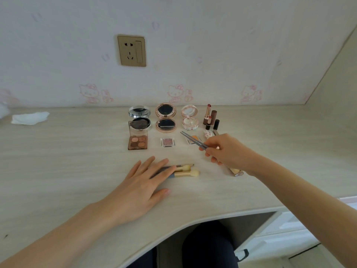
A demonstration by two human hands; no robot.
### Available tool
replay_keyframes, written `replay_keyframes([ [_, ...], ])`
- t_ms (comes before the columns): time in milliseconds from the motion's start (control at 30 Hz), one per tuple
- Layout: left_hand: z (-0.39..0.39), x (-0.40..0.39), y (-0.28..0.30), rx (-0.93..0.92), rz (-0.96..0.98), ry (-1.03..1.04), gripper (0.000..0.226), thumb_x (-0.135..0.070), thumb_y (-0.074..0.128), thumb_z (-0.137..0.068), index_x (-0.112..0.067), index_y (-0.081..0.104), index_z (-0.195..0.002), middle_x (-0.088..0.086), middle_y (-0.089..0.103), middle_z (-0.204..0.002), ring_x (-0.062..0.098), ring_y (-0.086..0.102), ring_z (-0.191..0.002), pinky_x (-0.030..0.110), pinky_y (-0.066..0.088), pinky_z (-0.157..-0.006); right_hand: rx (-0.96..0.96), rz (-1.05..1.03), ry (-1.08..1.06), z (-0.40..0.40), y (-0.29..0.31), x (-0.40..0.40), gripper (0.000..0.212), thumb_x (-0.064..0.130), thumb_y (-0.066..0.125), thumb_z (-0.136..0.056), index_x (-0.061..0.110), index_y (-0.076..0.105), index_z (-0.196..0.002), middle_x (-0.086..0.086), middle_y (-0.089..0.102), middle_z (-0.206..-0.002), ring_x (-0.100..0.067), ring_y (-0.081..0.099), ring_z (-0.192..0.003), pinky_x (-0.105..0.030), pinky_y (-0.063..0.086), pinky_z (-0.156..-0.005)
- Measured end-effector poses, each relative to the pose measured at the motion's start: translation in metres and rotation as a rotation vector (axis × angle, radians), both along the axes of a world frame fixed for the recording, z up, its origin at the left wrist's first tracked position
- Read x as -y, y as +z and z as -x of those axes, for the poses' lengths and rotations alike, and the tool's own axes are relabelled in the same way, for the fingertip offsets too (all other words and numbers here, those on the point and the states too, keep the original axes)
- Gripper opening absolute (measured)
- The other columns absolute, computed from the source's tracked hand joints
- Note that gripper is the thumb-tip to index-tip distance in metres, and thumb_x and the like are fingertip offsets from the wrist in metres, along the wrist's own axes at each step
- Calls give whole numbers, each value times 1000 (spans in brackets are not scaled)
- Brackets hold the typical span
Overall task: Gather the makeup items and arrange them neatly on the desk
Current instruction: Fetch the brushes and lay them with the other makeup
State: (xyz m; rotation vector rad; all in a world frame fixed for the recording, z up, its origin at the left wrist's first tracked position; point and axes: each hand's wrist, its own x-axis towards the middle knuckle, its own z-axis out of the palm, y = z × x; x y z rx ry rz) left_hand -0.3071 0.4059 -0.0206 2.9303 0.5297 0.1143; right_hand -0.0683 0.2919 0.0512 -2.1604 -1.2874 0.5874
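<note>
Far left, 10 o'clock: crumpled white tissue (30, 118) on the desk (77, 151), well apart from the makeup. Wall behind has a gold socket plate (131, 50) at 12.

Back row, left to right: silver compact (139, 118) open, lid up; rose-gold compact (166, 117) open; pink compact (189, 118) open; a cluster of lipsticks (210, 117) standing upright at 1 o'clock. Second row: four-pan eyeshadow palette (137, 141), lid raised and overlapping the silver compact's base; small square glitter shadow (167, 142); an orange-panned item (193, 139), partly hidden behind the held sticks.

Left hand (143, 186): fingers straight and spread, palm down, fingertips resting on the handles of the brush set (183, 170). Brushes lie flat at centre, long axis roughly 9-to-3, bristle heads pointing to 3. Handles mostly covered by the fingers.

Right hand (226, 151): fingers curled, pinching two thin grey brush handles (193, 139) at their near ends. They run about parallel, long axis 10-to-4, free ends pointing to 10, raised over the orange item. A pale tube (235, 171) lies on the desk under the right wrist, mostly hidden.
</note>
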Motion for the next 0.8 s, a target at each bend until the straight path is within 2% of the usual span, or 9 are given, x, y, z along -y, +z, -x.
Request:
replay_keyframes([
  [67,5,3,-1,-24,33,-9,57,-61,16,-93,-58,-16,-140,-28,-19,-153,5,-25,-142,29,-14,-116,9,-9,16,2,0,-2,22,11,49,-95,16,69,-103,5,64,-84,-9,59,-67,-20,47,-58],
  [133,8,6,-1,-25,42,-20,54,-59,16,-94,-59,-14,-139,-30,-22,-152,2,-28,-140,30,-15,-116,22,-5,42,5,0,-4,22,11,49,-95,16,69,-103,4,64,-86,-8,60,-69,-23,50,-62],
  [300,1,12,0,-31,44,-46,55,-53,19,-98,-52,-12,-144,-29,-25,-151,3,-31,-139,33,-16,-116,71,-4,115,12,-2,-14,19,15,51,-95,23,67,-99,6,66,-87,-7,61,-71,-23,52,-63],
  [433,-10,15,4,-57,36,-40,58,-52,20,-99,-48,-14,-146,-24,-26,-153,8,-30,-141,38,-14,-118,212,3,188,19,2,-25,18,16,53,-94,20,69,-102,-3,70,-92,-21,65,-79,-39,55,-74],
  [467,-10,16,4,-49,39,-34,59,-52,20,-99,-48,-16,-145,-24,-26,-153,8,-30,-141,37,-14,-118,256,7,204,20,3,-28,20,17,53,-94,21,69,-105,-2,70,-94,-21,65,-82,-39,54,-76],
  [600,0,12,2,13,31,7,62,-57,19,-96,-46,-15,-146,-23,-21,-155,5,-26,-142,29,-15,-115,373,10,272,23,4,-38,26,18,53,-94,24,67,-114,4,70,-105,-11,59,-88,-26,43,-77],
  [733,14,4,1,119,-20,62,59,-50,27,-99,-34,7,-152,-18,-1,-159,-2,-12,-143,16,-15,-110,377,10,343,31,0,-53,27,16,55,-93,23,67,-116,4,68,-107,-7,53,-86,-18,38,-75],
  [800,19,2,1,135,-15,64,58,-49,29,-99,-31,14,-152,-17,5,-158,-4,-9,-141,15,-13,-111,405,24,377,38,-4,-60,28,16,54,-93,24,67,-117,4,66,-108,-8,52,-90,-22,41,-80],
])
